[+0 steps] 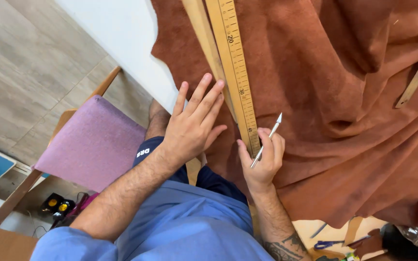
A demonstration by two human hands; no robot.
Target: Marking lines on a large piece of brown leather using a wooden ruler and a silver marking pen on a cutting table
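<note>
The left hand (189,128) lies flat and open on the brown leather (325,96), at nine o'clock from the wooden ruler (235,72), while the right hand (262,159) grips a craft knife (267,139) that could slip.

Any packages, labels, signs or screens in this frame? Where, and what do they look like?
No packages, signs or screens.
Wooden ruler: long yellow strip with printed black scale, lying on the brown leather, by the right hand.
Small white printed mark: on the dark blue shorts, under the left hand.
</note>
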